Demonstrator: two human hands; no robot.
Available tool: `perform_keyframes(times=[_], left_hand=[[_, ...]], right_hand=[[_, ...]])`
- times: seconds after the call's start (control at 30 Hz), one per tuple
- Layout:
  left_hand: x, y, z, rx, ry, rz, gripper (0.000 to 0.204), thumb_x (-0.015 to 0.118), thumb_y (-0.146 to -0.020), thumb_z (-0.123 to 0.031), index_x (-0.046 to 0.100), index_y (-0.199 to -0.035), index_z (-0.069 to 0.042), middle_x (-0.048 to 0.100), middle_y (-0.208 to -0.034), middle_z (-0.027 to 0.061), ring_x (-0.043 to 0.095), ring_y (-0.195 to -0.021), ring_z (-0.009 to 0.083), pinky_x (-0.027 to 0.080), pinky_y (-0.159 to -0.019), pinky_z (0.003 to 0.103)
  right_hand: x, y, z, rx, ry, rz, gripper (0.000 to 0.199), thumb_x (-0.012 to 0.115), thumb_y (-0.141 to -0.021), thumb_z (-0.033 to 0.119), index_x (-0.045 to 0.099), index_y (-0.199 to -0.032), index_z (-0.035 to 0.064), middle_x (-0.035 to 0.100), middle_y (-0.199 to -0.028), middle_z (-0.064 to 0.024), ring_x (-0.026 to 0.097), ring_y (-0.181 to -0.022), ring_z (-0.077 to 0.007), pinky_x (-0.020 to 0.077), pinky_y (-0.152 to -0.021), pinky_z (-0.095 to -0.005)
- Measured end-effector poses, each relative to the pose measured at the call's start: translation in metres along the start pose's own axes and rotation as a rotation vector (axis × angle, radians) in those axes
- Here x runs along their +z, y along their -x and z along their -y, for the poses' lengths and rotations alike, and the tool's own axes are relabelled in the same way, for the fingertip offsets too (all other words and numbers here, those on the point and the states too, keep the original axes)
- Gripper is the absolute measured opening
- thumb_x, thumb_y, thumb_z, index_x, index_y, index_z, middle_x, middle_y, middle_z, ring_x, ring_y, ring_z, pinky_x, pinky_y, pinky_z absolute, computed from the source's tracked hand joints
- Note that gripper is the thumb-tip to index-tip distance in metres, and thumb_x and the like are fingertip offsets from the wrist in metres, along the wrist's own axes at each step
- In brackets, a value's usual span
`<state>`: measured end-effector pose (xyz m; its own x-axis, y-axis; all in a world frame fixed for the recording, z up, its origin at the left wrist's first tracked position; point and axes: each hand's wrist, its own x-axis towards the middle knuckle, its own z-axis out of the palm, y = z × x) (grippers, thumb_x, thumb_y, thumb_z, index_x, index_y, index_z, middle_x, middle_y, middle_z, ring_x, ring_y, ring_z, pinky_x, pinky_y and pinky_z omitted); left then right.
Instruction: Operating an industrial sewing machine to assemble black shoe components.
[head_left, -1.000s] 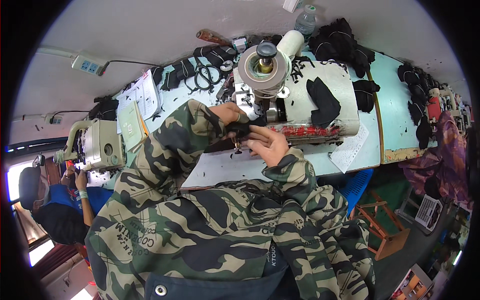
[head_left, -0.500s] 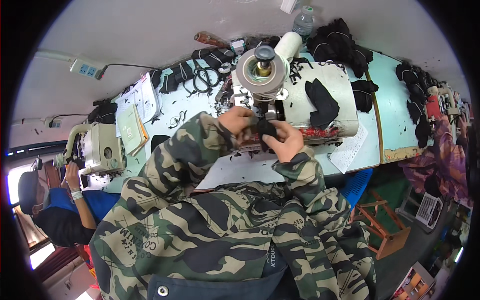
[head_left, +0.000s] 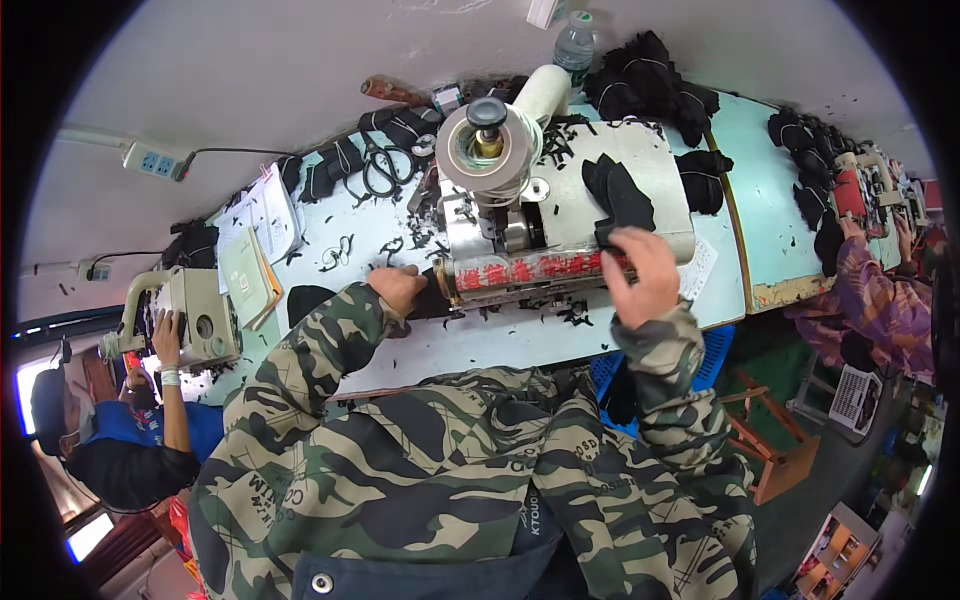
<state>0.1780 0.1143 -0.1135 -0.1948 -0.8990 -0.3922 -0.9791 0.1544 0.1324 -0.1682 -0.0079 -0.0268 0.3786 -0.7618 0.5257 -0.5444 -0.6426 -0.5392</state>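
Note:
A cream sewing machine [head_left: 560, 165] with red markings along its front and a thread spool [head_left: 487, 150] on top stands before me. My left hand [head_left: 398, 290] is closed at the machine's left front corner. Its fingers grip a black sock [head_left: 432, 298], partly hidden by the hand. My right hand [head_left: 645, 272] is over the machine's right front edge, fingers apart and holding nothing. Its fingertips are close to overlapping black socks [head_left: 620, 195] on the machine top; whether they touch is unclear. Another black fabric piece [head_left: 306, 302] lies left of my left hand, partly behind the sleeve.
Black scissors [head_left: 380, 170], tied black bundles [head_left: 640, 85] and a water bottle [head_left: 574, 45] line the back. Papers [head_left: 262, 215] and a booklet [head_left: 250, 270] lie leftward. A blue basket [head_left: 712, 358] stands below the table edge. Co-workers [head_left: 130, 430] sit at machines on both sides.
My hands, together at the machine's front before, have parted. The left has moved left with the black sock; the right has let go and moved right towards the socks on top. The view has shifted slightly.

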Motion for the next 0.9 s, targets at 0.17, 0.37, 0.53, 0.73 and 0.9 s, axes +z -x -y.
perform_keyframes(times=[0.17,0.37,0.53,0.73,0.9], left_hand=[[0.010,0.002,0.003,0.124,0.026,-0.248,0.028,0.061,-0.060,-0.009,0.058,-0.088,-0.008,0.054,-0.071,0.0088,0.057,-0.078,0.0296,0.047,-0.062,0.041],[0.003,0.012,-0.009,-0.044,0.032,-0.167,0.032,0.060,-0.064,-0.009,0.059,-0.096,-0.009,0.060,-0.078,0.0135,0.058,-0.074,0.0330,0.047,-0.064,0.044],[-0.103,0.016,-0.071,0.306,0.530,0.191,0.030,0.059,-0.075,-0.012,0.058,-0.105,-0.007,0.062,-0.087,0.0171,0.060,-0.079,0.0339,0.047,-0.070,0.040],[-0.112,-0.007,-0.058,-0.171,1.433,0.570,0.027,0.050,-0.089,-0.020,0.056,-0.109,-0.003,0.061,-0.068,0.0092,0.056,-0.047,0.0133,0.042,-0.036,0.024],[-0.106,-0.027,-0.047,-0.223,1.542,0.554,0.027,0.052,-0.089,-0.026,0.058,-0.101,-0.003,0.059,-0.063,0.0058,0.051,-0.043,0.0105,0.040,-0.033,0.023]], right_hand=[[0.029,0.034,0.030,0.181,-0.457,0.396,0.020,0.064,-0.075,0.015,0.063,-0.089,0.0016,0.062,-0.084,-0.0137,0.062,-0.076,-0.0267,0.0483,-0.068,-0.0329],[0.055,0.056,0.041,0.343,-0.642,0.658,0.021,0.065,-0.075,0.018,0.064,-0.090,0.0026,0.063,-0.088,-0.0139,0.063,-0.080,-0.0267,0.0492,-0.070,-0.0329],[0.063,0.054,0.047,0.152,-0.872,0.659,0.025,0.068,-0.072,0.015,0.064,-0.093,0.0022,0.065,-0.095,-0.0129,0.064,-0.083,-0.0213,0.0490,-0.075,-0.0286],[0.064,0.018,0.083,0.474,-0.669,0.355,0.020,0.065,-0.075,0.004,0.058,-0.093,-0.0006,0.061,-0.074,-0.0076,0.060,-0.066,-0.0102,0.0483,-0.061,-0.0247],[0.087,0.025,0.073,0.418,-0.649,0.407,0.028,0.062,-0.078,0.005,0.055,-0.104,-0.0007,0.064,-0.079,-0.0110,0.063,-0.068,-0.0135,0.0500,-0.062,-0.0253]])
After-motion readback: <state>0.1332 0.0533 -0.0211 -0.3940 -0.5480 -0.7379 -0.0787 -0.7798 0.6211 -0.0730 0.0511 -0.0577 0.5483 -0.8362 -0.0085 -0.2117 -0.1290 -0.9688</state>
